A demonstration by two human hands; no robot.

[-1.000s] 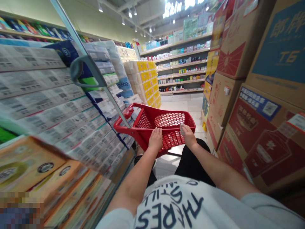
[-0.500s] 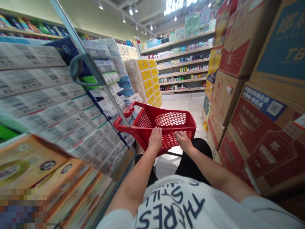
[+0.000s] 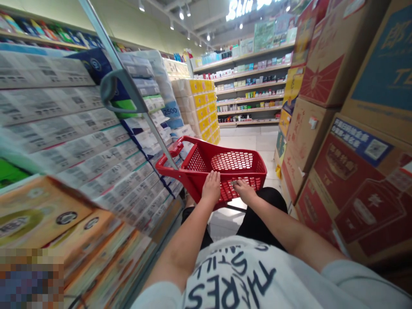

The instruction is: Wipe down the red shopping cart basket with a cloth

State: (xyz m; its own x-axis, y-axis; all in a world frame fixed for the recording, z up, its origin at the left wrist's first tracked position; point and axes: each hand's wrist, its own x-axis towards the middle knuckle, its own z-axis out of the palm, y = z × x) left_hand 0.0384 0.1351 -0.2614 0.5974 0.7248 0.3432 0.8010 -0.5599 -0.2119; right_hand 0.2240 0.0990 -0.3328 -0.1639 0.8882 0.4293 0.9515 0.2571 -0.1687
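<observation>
A red plastic shopping cart basket (image 3: 193, 176) with honeycomb-holed walls stands in front of me, its long side toward my body. My left hand (image 3: 211, 186) rests on the near wall, with its fingers closed over the rim. Beside it, my right hand (image 3: 245, 190) is lower against the same wall, its fingers bent and pinched together. Something small and greyish shows at those fingertips, too small to name. Attached to the cart's left end, a long metal pole (image 3: 157, 135) with a grey plastic loop handle (image 3: 111, 92) rises up to the left.
Stacked packs of paper goods (image 3: 80, 141) line the left side, with orange packs (image 3: 41, 210) nearer me. Printed cardboard cartons (image 3: 341, 167) are piled on the right. Ahead are yellow-fronted packs (image 3: 204, 111) and shelves of small bottles and boxes (image 3: 251, 92). Pale floor tiles (image 3: 257, 135) run between.
My right hand has shifted slightly left along the basket wall. The view has turned a little, so the surroundings sit slightly further right. My left hand stays on the rim.
</observation>
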